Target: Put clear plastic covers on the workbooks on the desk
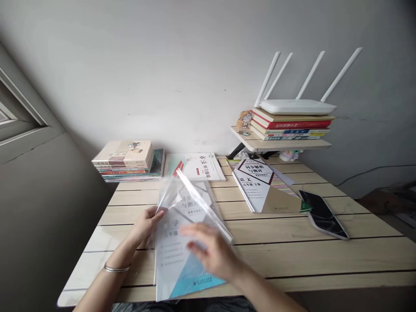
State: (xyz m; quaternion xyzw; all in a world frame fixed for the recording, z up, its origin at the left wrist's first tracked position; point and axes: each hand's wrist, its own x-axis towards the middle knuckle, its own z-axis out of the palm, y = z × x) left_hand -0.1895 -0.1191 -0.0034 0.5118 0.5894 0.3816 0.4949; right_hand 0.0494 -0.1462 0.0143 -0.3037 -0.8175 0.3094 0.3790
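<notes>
A workbook (pixel 173 253) with a white and blue cover lies at the table's front edge, tilted slightly. Over its upper part spreads a clear plastic book cover (pixel 208 203), creased and reflecting light. My left hand (pixel 147 225) pinches the left edge of the plastic and workbook between thumb and fingers. Above the middle of the workbook is my right hand (pixel 209 249), blurred by motion, its thumb and fingers apart with nothing visible between them. Whether the right fingertips touch the plastic I cannot tell.
Books are stacked (pixel 125 158) at the back left, beside a calligraphy book (pixel 204 167). Right of centre lies another workbook (pixel 263 188), with a phone (pixel 323 214) touching its corner. A small shelf (pixel 279 145) carries books and a white router (pixel 297 106).
</notes>
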